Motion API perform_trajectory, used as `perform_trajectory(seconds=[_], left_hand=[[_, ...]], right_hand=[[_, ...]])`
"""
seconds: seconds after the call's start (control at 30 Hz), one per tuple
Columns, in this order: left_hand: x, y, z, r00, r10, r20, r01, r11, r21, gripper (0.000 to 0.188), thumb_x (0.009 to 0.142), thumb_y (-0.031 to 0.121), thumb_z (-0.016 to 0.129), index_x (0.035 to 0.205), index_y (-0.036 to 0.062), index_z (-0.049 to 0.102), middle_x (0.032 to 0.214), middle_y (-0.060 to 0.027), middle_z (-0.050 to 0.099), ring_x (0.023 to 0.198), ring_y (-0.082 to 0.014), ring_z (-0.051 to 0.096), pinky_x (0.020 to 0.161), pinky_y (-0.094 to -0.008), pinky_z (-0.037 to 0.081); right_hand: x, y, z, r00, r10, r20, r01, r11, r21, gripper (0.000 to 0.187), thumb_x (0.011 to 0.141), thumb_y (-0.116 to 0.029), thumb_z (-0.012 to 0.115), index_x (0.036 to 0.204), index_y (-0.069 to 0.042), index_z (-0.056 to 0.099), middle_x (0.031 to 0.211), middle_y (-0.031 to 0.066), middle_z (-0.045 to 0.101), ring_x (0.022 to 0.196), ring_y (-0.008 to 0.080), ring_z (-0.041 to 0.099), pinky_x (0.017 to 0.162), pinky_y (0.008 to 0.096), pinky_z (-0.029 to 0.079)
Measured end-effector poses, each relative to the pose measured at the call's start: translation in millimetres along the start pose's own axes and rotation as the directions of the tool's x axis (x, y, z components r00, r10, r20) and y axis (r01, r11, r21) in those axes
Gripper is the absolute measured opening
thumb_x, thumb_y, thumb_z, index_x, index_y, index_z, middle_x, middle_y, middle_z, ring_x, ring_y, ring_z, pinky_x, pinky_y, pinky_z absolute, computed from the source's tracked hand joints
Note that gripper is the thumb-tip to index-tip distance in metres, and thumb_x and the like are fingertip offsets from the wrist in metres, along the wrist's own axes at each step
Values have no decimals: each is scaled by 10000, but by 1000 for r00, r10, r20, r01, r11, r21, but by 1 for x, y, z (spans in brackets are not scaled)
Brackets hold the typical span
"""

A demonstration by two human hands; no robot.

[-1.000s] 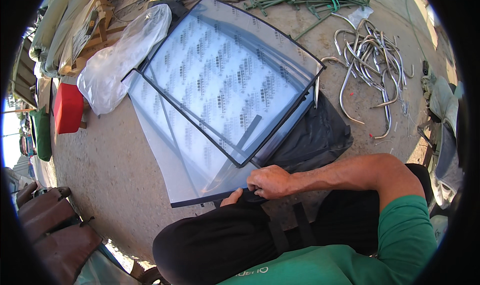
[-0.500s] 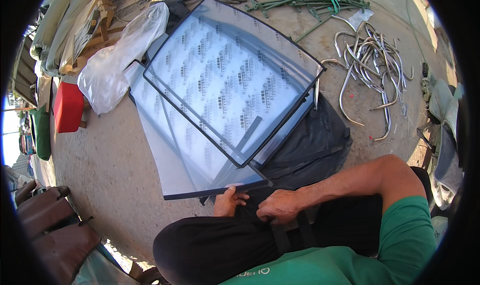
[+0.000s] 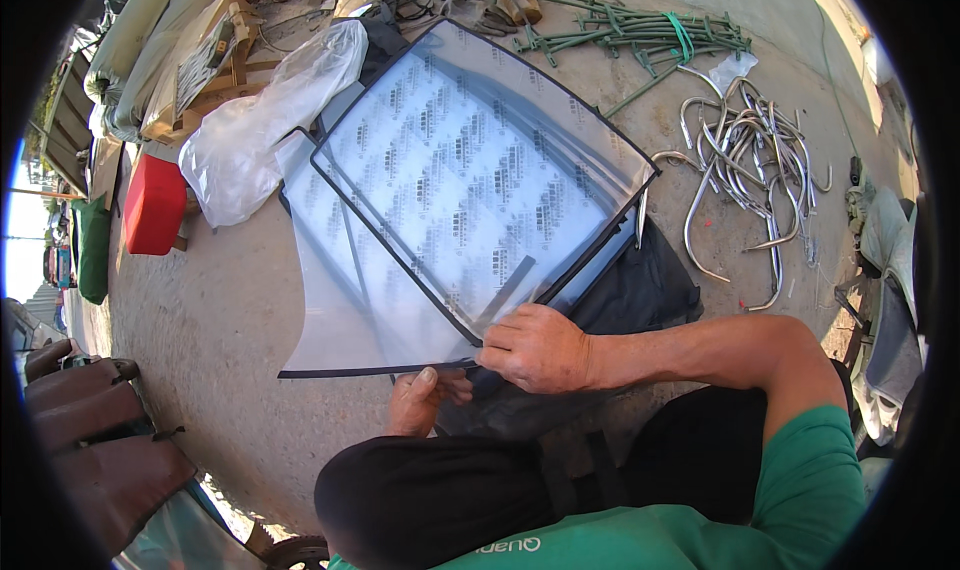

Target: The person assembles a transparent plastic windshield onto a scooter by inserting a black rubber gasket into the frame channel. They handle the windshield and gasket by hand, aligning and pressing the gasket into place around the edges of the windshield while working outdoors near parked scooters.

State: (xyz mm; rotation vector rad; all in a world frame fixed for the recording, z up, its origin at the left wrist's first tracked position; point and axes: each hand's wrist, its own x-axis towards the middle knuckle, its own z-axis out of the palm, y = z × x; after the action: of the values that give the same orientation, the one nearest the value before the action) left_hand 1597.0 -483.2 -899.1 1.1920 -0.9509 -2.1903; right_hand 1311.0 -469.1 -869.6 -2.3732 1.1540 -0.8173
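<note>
A clear plastic sheet with dark printed marks and black edging lies spread before me, over more layers of clear sheet. Its near flap is pulled out toward the left, bordered by a black strip. My left hand pinches this near edge from below, thumb against the strip. Just to the right, my right hand is closed on the same black-edged border, near the corner of a black-edged panel. Its fingertips are partly hidden. Black fabric lies under the sheet's right side.
Bent metal tubes lie in a heap at right. Green metal rods are bundled behind them. At left are a white plastic bag, a red box and rolls beside a wooden crate. Brown padded covers stand at lower left.
My right hand has risen from near my lap to the sheet's edge and closed on it. My left hand has shifted left, and the near flap has stretched leftward.
</note>
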Motion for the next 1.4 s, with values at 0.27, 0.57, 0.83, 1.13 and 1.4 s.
perform_trajectory(seconds=[0.27,0.57,0.83,1.13,1.4], left_hand=[[-3,111,17,859,487,-155,-353,785,510,210,953,71,693,1140,-24,698,1039,-141,735,953,-227,708,877,-363,559],[19,231,-6,194,981,26,21,-31,999,568,837,199,797,1364,112,605,1303,-134,647,1287,-316,585,1126,-487,450],[-6,285,-40,648,755,102,-285,116,951,196,862,115,745,1037,31,712,997,-78,641,973,-211,603,911,-364,485],[-13,413,87,431,856,284,-578,20,816,59,919,34,730,951,33,681,865,-16,587,803,-106,529,729,-259,425],[-10,549,235,465,846,261,-841,330,430,111,930,81,769,962,21,681,854,-43,640,741,-123,603,702,-273,495]], right_hand=[[56,21,-71,951,308,-27,-296,931,213,99,918,-150,691,930,-56,663,886,96,672,820,302,689,687,415,555],[76,21,-141,938,332,-103,-283,902,327,112,931,-141,698,938,-31,675,907,127,686,814,313,678,723,419,532],[88,23,-221,950,235,-206,-199,963,180,107,920,-126,700,938,-22,684,906,141,693,809,327,675,726,422,533],[76,-5,-378,805,573,-152,-392,707,588,181,897,-121,803,1000,-17,697,866,11,680,737,71,640,689,229,536],[46,-58,-528,619,676,-399,33,485,874,301,901,-147,810,1146,-19,691,1005,45,706,836,130,689,732,258,558]])
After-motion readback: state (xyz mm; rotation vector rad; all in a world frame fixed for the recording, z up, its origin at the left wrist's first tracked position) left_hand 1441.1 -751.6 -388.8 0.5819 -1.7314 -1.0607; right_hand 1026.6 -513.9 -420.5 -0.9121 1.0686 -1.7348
